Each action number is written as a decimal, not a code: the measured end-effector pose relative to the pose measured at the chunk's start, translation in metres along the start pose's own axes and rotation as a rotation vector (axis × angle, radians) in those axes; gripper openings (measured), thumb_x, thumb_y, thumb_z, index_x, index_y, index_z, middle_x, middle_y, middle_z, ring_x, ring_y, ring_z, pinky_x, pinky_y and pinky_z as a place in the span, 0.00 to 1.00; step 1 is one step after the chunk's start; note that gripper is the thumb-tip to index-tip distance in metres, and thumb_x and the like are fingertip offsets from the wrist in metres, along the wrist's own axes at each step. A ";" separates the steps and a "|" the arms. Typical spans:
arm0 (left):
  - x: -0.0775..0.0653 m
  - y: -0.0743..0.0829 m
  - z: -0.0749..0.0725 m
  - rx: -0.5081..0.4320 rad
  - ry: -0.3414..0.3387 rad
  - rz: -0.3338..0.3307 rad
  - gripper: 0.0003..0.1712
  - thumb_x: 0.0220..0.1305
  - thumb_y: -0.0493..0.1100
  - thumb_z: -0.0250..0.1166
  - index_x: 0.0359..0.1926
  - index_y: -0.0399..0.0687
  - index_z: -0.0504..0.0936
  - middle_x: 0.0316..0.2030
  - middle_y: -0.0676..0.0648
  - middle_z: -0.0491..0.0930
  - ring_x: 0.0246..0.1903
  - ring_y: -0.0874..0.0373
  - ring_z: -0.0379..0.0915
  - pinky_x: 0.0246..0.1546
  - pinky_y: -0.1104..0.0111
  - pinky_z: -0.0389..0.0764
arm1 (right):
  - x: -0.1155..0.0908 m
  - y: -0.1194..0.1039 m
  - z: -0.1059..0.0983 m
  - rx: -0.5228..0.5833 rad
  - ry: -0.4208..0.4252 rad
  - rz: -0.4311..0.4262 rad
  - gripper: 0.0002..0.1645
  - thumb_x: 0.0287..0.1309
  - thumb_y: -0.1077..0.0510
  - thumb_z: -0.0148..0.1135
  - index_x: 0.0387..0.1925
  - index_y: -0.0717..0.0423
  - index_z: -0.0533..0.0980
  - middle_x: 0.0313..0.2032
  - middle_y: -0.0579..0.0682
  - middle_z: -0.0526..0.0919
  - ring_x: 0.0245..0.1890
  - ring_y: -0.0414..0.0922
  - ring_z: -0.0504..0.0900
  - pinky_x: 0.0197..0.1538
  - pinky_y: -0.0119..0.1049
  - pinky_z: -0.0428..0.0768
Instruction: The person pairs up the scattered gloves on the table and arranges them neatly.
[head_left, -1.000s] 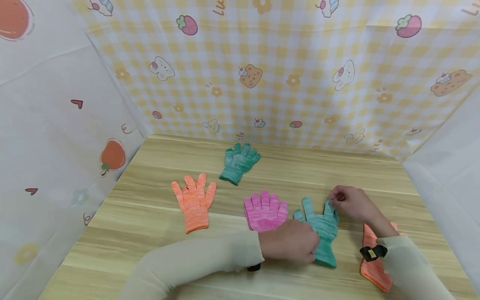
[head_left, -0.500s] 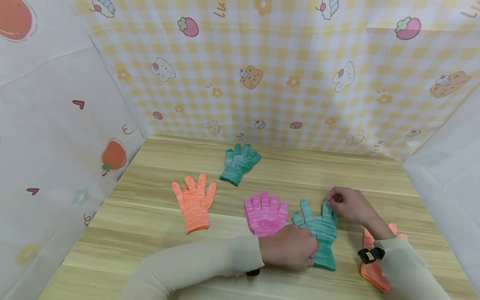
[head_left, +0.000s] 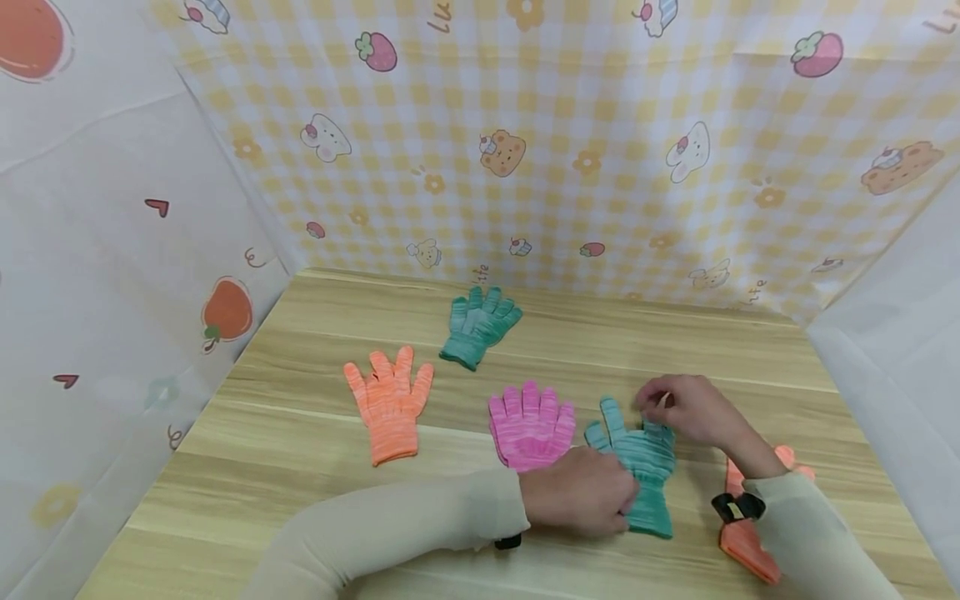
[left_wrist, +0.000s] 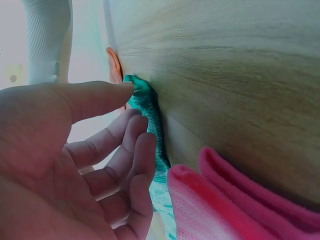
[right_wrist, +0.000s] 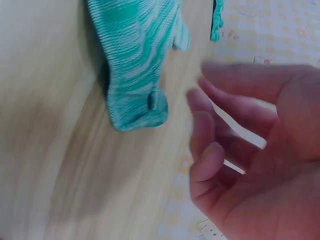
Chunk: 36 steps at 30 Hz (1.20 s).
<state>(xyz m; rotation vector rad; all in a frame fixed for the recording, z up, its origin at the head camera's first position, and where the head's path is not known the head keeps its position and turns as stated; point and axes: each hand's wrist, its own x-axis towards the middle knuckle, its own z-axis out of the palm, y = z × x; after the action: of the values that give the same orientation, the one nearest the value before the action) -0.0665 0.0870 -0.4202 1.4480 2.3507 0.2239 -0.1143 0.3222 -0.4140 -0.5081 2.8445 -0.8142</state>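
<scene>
A teal-green knit glove point(head_left: 648, 467) lies on the wooden table, its cuff toward the person. My left hand point(head_left: 581, 492) holds the cuff's left edge; in the left wrist view the thumb and curled fingertips meet the cuff edge point(left_wrist: 142, 90). My right hand point(head_left: 690, 408) hovers at the glove's far end, fingers loosely bent. In the right wrist view this hand's blurred fingertips point(right_wrist: 202, 102) stand apart from the glove, with nothing between them. Some of the glove's fingers look folded or bunched point(right_wrist: 137, 110), while two others lie straight in the head view.
A pink glove point(head_left: 531, 425) lies directly left of the teal one, partly under my left wrist. An orange glove point(head_left: 393, 408) and another teal glove point(head_left: 480, 325) lie farther left and back. Another orange glove point(head_left: 746, 554) sits under my right forearm. Patterned cloth walls point(head_left: 555, 200) edge the table.
My right hand was pinching a finger of the teal glove; it has let go and shifted slightly left. That glove finger no longer stands out straight. My left hand stays at the cuff.
</scene>
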 end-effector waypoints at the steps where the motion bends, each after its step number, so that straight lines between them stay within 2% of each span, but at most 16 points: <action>1: 0.000 0.000 0.000 0.004 0.003 0.000 0.20 0.76 0.50 0.72 0.26 0.58 0.75 0.21 0.60 0.67 0.22 0.68 0.61 0.22 0.75 0.63 | 0.001 -0.001 0.000 -0.007 -0.025 -0.015 0.06 0.65 0.65 0.76 0.41 0.53 0.90 0.37 0.41 0.88 0.34 0.40 0.81 0.38 0.38 0.80; 4: 0.001 -0.001 -0.001 0.018 0.010 -0.005 0.15 0.76 0.51 0.72 0.31 0.59 0.77 0.26 0.60 0.71 0.26 0.68 0.65 0.25 0.76 0.67 | 0.002 -0.003 0.001 -0.035 -0.080 -0.039 0.07 0.59 0.63 0.80 0.40 0.52 0.91 0.39 0.42 0.89 0.37 0.41 0.82 0.39 0.39 0.80; 9: 0.002 -0.001 -0.003 0.037 0.002 -0.018 0.09 0.75 0.51 0.73 0.38 0.61 0.81 0.34 0.62 0.74 0.32 0.68 0.69 0.30 0.75 0.70 | 0.003 -0.004 0.005 -0.063 -0.116 -0.058 0.08 0.55 0.61 0.84 0.37 0.50 0.92 0.40 0.43 0.89 0.40 0.44 0.85 0.43 0.43 0.82; 18: 0.003 -0.002 -0.002 0.034 -0.016 -0.025 0.09 0.75 0.51 0.74 0.38 0.61 0.82 0.36 0.61 0.74 0.33 0.68 0.68 0.30 0.75 0.70 | 0.003 -0.002 0.007 -0.055 -0.130 -0.118 0.10 0.54 0.63 0.83 0.29 0.45 0.90 0.37 0.37 0.87 0.38 0.41 0.83 0.41 0.39 0.81; 20: 0.003 -0.002 -0.001 0.035 -0.014 -0.025 0.09 0.74 0.51 0.74 0.38 0.61 0.82 0.35 0.61 0.73 0.33 0.68 0.68 0.30 0.75 0.70 | 0.003 -0.001 0.007 -0.055 -0.129 -0.132 0.09 0.55 0.63 0.82 0.29 0.46 0.89 0.37 0.37 0.87 0.36 0.39 0.81 0.40 0.38 0.79; 26: 0.005 -0.002 0.001 0.033 -0.025 -0.037 0.09 0.74 0.52 0.74 0.39 0.61 0.82 0.36 0.61 0.73 0.33 0.68 0.68 0.29 0.75 0.71 | 0.002 -0.005 0.006 -0.039 -0.145 -0.159 0.10 0.59 0.64 0.77 0.29 0.46 0.85 0.31 0.34 0.83 0.27 0.33 0.71 0.34 0.33 0.73; 32: 0.006 -0.001 0.002 0.035 -0.039 -0.052 0.10 0.75 0.53 0.73 0.38 0.61 0.80 0.37 0.61 0.72 0.32 0.67 0.68 0.27 0.74 0.71 | 0.003 -0.009 0.002 0.062 -0.224 -0.198 0.13 0.66 0.66 0.69 0.32 0.47 0.76 0.25 0.34 0.72 0.25 0.32 0.68 0.31 0.31 0.68; 36: 0.005 0.000 0.002 0.041 -0.031 -0.054 0.12 0.74 0.53 0.74 0.37 0.61 0.79 0.36 0.60 0.72 0.30 0.67 0.67 0.26 0.74 0.71 | 0.002 -0.011 -0.001 0.121 -0.283 -0.201 0.12 0.72 0.65 0.64 0.35 0.48 0.72 0.24 0.34 0.68 0.23 0.31 0.66 0.29 0.31 0.66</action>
<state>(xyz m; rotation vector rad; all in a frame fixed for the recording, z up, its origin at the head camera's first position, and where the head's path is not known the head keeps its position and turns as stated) -0.0681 0.0913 -0.4233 1.3947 2.3784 0.1393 -0.1135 0.3128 -0.4076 -0.8300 2.4987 -0.8624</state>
